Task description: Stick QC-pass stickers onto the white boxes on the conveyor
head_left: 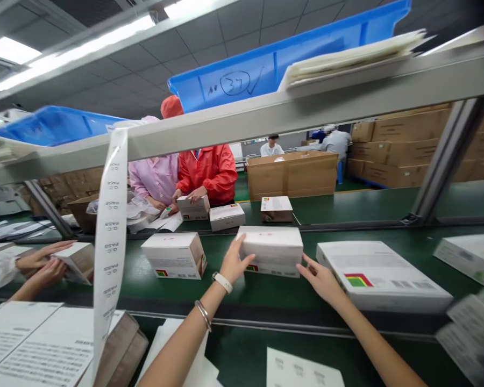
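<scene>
A white box (271, 248) with a small red, yellow and green mark stands on the green conveyor belt between my hands. Around its left end are the fingers of my left hand (234, 260), whose wrist carries a white watch and a silver bangle. At the box's right end, my right hand (318, 277) touches the side with its fingertips. Another white box (173, 255) stands to the left on the belt. Just right of my right hand lies a larger flat white box (381, 274).
Sticker sheets (302, 371) lie at the front edge. A strip of Q.C. PASS labels (112, 236) hangs from the shelf rail (226, 126). Blue bins (306, 54) sit above. Another person's hands hold a box (80, 262) at left; people in pink and red work across the belt.
</scene>
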{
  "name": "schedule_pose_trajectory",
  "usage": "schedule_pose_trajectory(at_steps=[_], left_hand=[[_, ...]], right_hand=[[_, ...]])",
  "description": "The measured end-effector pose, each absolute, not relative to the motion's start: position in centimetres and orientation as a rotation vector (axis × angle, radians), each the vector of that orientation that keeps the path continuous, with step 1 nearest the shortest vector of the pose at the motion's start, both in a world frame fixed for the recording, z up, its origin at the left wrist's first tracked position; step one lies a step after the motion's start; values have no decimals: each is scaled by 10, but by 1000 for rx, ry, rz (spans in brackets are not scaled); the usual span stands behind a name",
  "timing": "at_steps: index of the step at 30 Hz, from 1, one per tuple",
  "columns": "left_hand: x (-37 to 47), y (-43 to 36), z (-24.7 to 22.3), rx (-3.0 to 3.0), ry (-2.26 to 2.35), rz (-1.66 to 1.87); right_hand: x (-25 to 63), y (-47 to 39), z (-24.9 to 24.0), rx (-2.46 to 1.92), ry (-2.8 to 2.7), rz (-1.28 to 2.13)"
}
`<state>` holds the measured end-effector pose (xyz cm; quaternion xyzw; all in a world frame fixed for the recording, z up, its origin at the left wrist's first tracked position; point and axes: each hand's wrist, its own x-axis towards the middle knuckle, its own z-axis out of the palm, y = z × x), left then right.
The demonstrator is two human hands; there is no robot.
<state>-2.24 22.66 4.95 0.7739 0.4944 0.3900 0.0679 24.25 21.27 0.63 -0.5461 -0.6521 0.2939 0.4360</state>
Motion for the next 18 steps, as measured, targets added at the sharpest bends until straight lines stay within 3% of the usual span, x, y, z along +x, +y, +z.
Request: schedule_pose_trajectory(at_steps=[7,14,18], left_hand=[[-16,199,60,2491,1664,1146],[18,77,19,2795,1046,264],[20,52,-7,2751,1081,143]], right_hand=[[238,133,20,-1370,-1859,658],[232,68,7,-1576,-2301,351],[230,65,-4,-1678,-2383,211]])
